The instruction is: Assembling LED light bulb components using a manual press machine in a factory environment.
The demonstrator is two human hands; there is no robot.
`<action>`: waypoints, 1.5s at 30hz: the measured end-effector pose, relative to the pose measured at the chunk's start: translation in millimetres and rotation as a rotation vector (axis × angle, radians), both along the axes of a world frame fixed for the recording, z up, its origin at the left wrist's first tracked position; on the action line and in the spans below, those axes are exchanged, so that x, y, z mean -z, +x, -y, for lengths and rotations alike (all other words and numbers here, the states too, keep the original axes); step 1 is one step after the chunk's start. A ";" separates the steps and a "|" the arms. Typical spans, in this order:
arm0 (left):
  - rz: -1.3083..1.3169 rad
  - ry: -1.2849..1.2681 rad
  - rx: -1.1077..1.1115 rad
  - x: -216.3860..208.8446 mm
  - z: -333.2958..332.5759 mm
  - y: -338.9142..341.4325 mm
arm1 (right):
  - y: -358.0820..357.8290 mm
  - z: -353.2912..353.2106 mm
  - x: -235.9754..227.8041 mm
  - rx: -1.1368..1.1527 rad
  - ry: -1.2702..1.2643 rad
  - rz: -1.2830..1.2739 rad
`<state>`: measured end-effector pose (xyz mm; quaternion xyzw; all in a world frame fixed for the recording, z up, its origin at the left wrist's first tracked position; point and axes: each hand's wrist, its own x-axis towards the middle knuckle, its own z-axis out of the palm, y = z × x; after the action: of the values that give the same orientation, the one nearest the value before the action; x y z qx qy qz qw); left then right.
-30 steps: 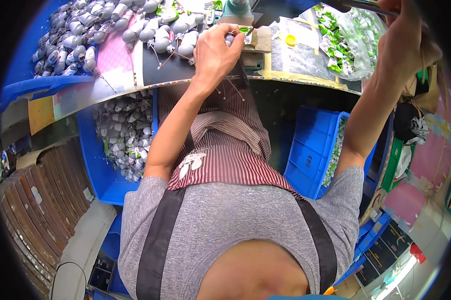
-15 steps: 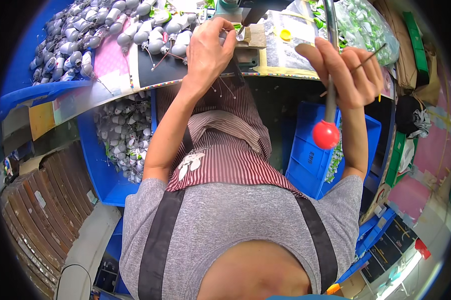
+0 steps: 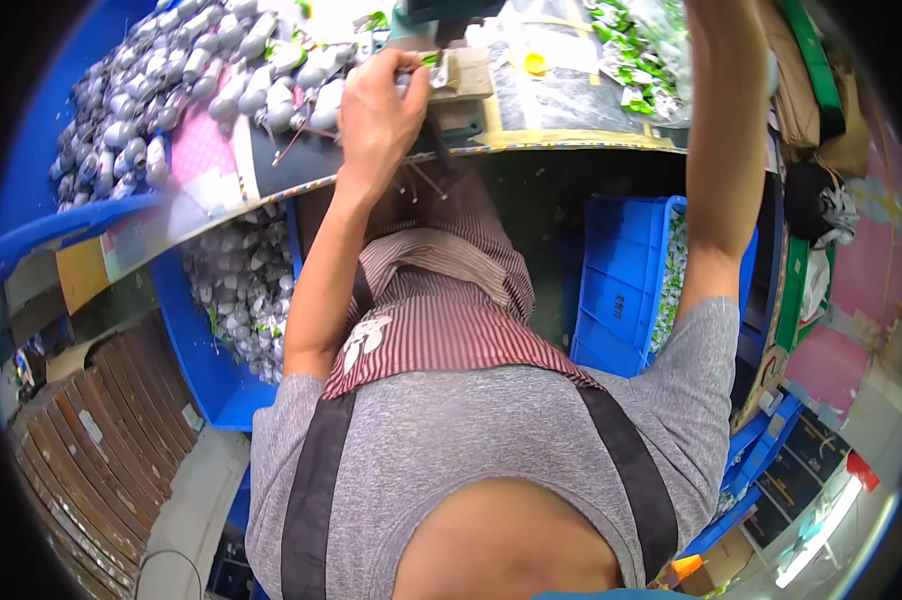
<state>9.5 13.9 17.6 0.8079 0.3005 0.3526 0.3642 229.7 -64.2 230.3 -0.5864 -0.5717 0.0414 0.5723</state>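
Observation:
My left hand [image 3: 383,110] is at the metal block fixture [image 3: 464,74] on the bench, its thumb and fingers pinched together. A bit of green [image 3: 430,60] shows by the fingertips, but what they grip is mostly hidden. Behind the block stands the dark press machine [image 3: 441,15], cut off by the top edge. My right forearm [image 3: 723,130] reaches up the right side, and its hand is beyond the top of the picture. Grey and white bulb-shaped parts [image 3: 271,95] with thin wires lie right beside my left hand.
A big heap of the grey parts [image 3: 121,125] covers the bench's left. Green-and-white pieces [image 3: 636,60] lie at the right, near a yellow round cap [image 3: 536,64]. Below the bench are a blue bin [image 3: 233,408] of parts and another blue crate [image 3: 611,275]. Brown boards [image 3: 121,400] stand at left.
My right hand has gone up and out of view, and the red-knobbed lever it was at no longer shows. My left hand stays at the fixture; the whole view has shifted slightly.

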 end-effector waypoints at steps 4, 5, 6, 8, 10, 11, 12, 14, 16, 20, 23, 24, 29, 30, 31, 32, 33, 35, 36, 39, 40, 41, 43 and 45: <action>0.008 -0.071 0.000 -2.1 -2.3 -33.2 | 46.4 -33.6 103.0 -0.114 -0.201 -0.147; 0.054 -0.156 0.133 -15.4 4.7 -18.6 | 69.6 -9.1 104.1 -0.064 -0.242 -0.145; -0.089 -0.372 0.156 -29.0 4.6 -22.3 | 56.4 8.7 109.9 0.207 -0.394 0.171; -0.004 -0.422 0.047 -32.1 -7.3 -40.7 | 41.9 42.4 145.2 0.524 -0.710 0.655; 0.023 -0.132 -0.166 -28.6 -29.7 -50.8 | 36.5 78.5 185.8 0.659 -0.852 0.804; -0.035 0.027 -0.143 -20.7 -48.4 -55.0 | 33.9 90.6 200.1 0.712 -0.928 0.902; -0.094 0.123 -0.120 -13.3 -62.0 -57.3 | 29.1 98.8 209.8 0.741 -0.916 0.981; -0.152 0.291 -0.103 3.4 -99.8 -48.6 | 44.7 109.8 232.2 0.779 -0.903 1.063; -0.224 0.377 -0.218 8.8 -155.9 -43.9 | 50.5 110.7 239.4 0.781 -0.863 1.096; -0.527 0.549 -0.281 69.2 -262.1 -52.1 | 46.8 102.3 228.3 0.716 -0.728 1.115; -0.382 0.245 -0.120 -12.1 -237.9 -38.2 | 27.3 105.6 211.1 0.763 -0.496 1.051; 0.004 -0.120 -0.115 -18.5 -240.9 -50.3 | 11.1 97.5 205.2 0.662 -0.391 0.669; 0.352 -0.583 0.100 -3.7 -259.1 -121.6 | -74.9 61.1 206.6 0.276 -0.156 -0.068; 0.243 -0.605 0.103 -6.2 -233.1 -109.9 | -91.5 53.6 210.6 0.255 -0.097 -0.080; 0.134 -0.620 0.099 -14.3 -202.3 -101.2 | -106.2 45.8 212.8 0.227 -0.033 -0.095; 0.039 -0.593 0.067 -31.0 -159.6 -93.4 | -114.3 39.1 211.7 0.231 0.021 0.138; -0.050 -0.572 0.064 -37.9 -129.6 -74.7 | -120.7 38.7 211.7 0.273 0.002 0.239; -0.133 0.067 -0.038 -2.7 -111.5 -77.1 | -131.8 26.7 216.8 0.255 0.017 0.315; -0.101 0.094 -0.032 -1.8 -98.9 -69.4 | -130.3 22.3 221.1 0.254 0.021 0.314; -0.170 0.228 0.010 -5.5 -82.2 -66.6 | -128.9 16.0 224.2 0.320 -0.013 0.482; -0.085 0.266 -0.036 -4.0 -85.1 -67.2 | -130.8 16.4 219.1 0.335 -0.044 0.508; 0.000 0.305 -0.081 -1.8 -91.4 -67.3 | -133.1 18.3 215.4 0.351 -0.074 0.533; -0.164 0.377 -0.187 -4.9 -120.0 -83.7 | -142.0 28.1 212.4 0.381 -0.069 0.526; -0.525 0.489 -0.334 -1.5 -141.2 -101.8 | -161.2 35.1 215.2 0.312 -0.041 0.296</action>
<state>-92.3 155.1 19.1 0.8735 0.4179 0.2497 0.0097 68.6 -99.3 15.1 -0.6789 -0.5509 -0.1226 0.4696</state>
